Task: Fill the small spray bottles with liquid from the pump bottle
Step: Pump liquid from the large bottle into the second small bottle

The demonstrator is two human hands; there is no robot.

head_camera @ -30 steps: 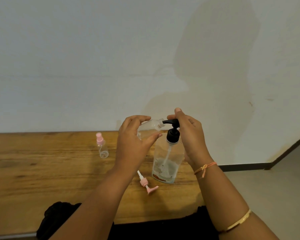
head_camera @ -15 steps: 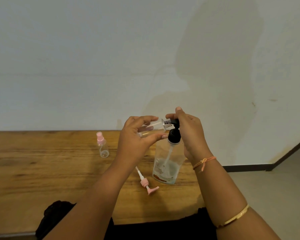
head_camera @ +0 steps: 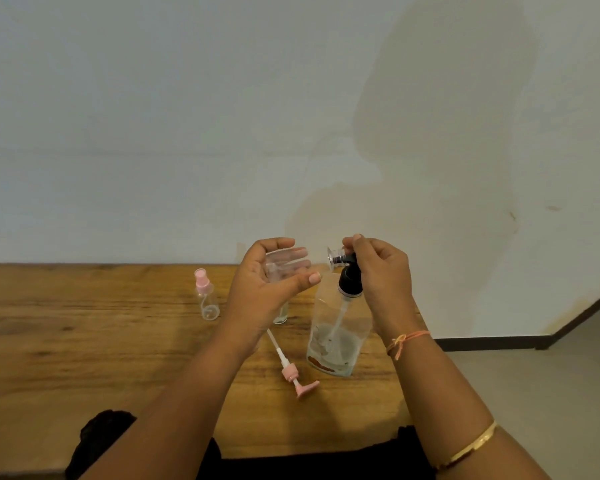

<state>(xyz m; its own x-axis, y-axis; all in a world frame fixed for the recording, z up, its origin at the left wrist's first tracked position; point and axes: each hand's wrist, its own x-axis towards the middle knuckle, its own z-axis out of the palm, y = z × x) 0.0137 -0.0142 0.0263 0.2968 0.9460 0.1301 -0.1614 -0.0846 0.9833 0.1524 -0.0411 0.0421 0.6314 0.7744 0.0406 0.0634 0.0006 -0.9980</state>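
Note:
A clear pump bottle (head_camera: 336, 341) with a black pump head (head_camera: 350, 278) stands on the wooden table (head_camera: 84, 341), a little liquid in its bottom. My right hand (head_camera: 381, 275) rests on the pump head, thumb on top. My left hand (head_camera: 271, 292) holds a small clear spray bottle (head_camera: 291, 263) on its side, with its threaded neck (head_camera: 336, 257) pressed to the pump's spout. A pink spray pump with its tube (head_camera: 291, 372) lies loose on the table below. Another small bottle with a pink cap (head_camera: 207, 296) stands upright to the left.
Part of another clear bottle (head_camera: 280, 315) shows behind my left wrist. A white wall rises right behind the table. The table's right end is near the pump bottle, with grey floor (head_camera: 551, 393) beyond. Dark cloth (head_camera: 101, 434) lies at the near edge.
My left hand has brought the small bottle's neck up against the pump spout and shifted slightly left. The pump head has gone down a little under my right hand.

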